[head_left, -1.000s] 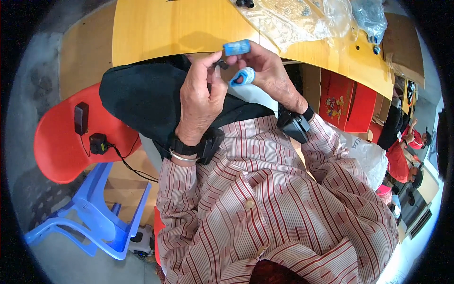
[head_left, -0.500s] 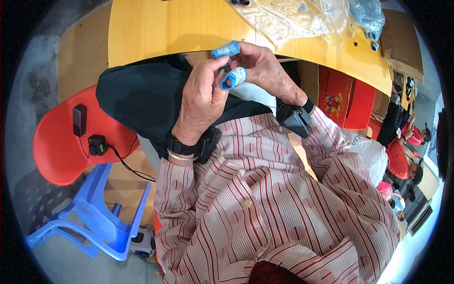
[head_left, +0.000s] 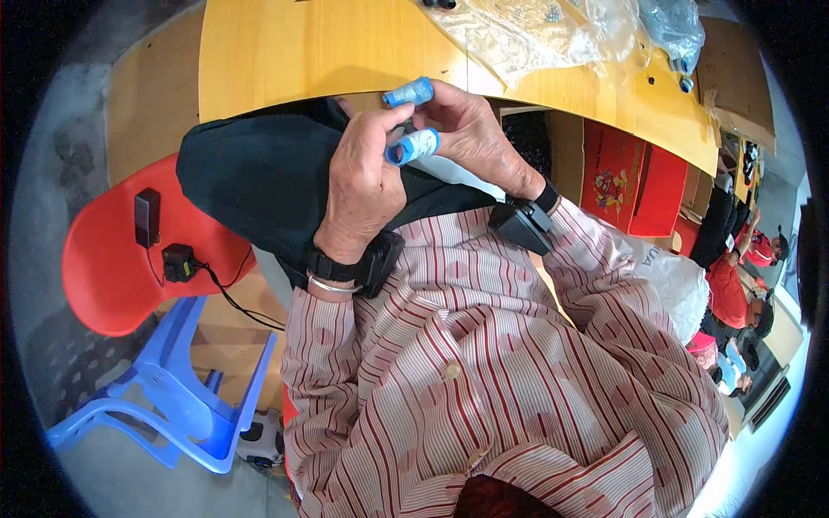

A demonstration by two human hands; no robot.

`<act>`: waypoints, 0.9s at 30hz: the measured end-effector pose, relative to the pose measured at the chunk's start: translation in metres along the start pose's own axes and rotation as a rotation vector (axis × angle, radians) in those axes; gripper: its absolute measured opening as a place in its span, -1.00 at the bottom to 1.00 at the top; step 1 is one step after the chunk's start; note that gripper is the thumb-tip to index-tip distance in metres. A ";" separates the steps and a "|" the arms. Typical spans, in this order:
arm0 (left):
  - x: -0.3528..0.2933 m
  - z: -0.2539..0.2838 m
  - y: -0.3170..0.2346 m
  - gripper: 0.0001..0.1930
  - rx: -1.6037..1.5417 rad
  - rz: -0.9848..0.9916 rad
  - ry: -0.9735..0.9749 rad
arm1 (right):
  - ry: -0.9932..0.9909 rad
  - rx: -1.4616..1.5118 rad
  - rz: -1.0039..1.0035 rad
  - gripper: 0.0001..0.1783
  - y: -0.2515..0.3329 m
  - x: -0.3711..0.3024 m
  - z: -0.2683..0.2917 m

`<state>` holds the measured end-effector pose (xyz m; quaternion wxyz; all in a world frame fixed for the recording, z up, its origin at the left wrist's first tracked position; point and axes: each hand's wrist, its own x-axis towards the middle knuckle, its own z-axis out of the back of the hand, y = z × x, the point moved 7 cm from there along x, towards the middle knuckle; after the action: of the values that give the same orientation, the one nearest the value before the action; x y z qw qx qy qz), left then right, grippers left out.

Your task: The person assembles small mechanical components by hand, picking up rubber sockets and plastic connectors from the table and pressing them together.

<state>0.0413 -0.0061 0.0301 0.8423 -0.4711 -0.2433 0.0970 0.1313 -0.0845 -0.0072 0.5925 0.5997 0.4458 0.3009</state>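
Note:
Both my hands are raised together at the table's near edge, above my lap. My left hand (head_left: 367,177) is closed, its index finger reaching toward the upper blue sleeve. My right hand (head_left: 479,129) is curled in from the other side, thumb and index finger pointing left. A blue sleeve (head_left: 408,91) covers the end of the right index finger, and a blue-and-white sleeve (head_left: 414,147) seems to cover the right thumb. The fingers meet in the gap between the two sleeves. Whatever they pinch there is hidden or too small to make out.
A yellow wooden table (head_left: 337,52) lies ahead, with clear plastic bags (head_left: 535,39) and small black and blue pieces at its far right. At left stand a red chair (head_left: 104,259) holding black adapters and a blue plastic chair (head_left: 181,388). A red box (head_left: 613,177) sits under the table.
My right hand has shifted slightly left, and the lower sleeve has turned, so its open end shows less. My left hand has barely moved.

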 end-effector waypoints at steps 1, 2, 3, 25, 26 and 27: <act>0.000 0.001 0.000 -0.62 0.010 0.008 -0.014 | 0.002 0.004 -0.015 -0.45 -0.002 0.001 0.001; 0.001 0.003 0.000 -0.61 0.020 0.017 -0.028 | 0.004 0.008 -0.030 -0.44 -0.003 0.001 0.001; 0.001 0.003 -0.001 -0.61 0.017 0.014 -0.028 | 0.001 0.006 -0.030 -0.44 -0.003 0.000 0.002; 0.001 0.008 0.033 -0.60 -0.870 0.399 -0.100 | -0.014 -0.108 0.000 -0.64 0.017 0.010 -0.011; 0.001 0.007 0.033 -0.58 -0.941 0.447 -0.071 | -0.014 -0.109 0.001 -0.64 0.017 0.010 -0.011; 0.002 0.006 0.032 -0.59 -1.014 0.495 -0.055 | -0.015 -0.129 0.005 -0.65 0.016 0.009 -0.011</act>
<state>0.0425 0.0162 0.0062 0.4560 -0.8572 -0.1636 0.1747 0.1282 -0.0701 0.0087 0.6326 0.5635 0.4195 0.3261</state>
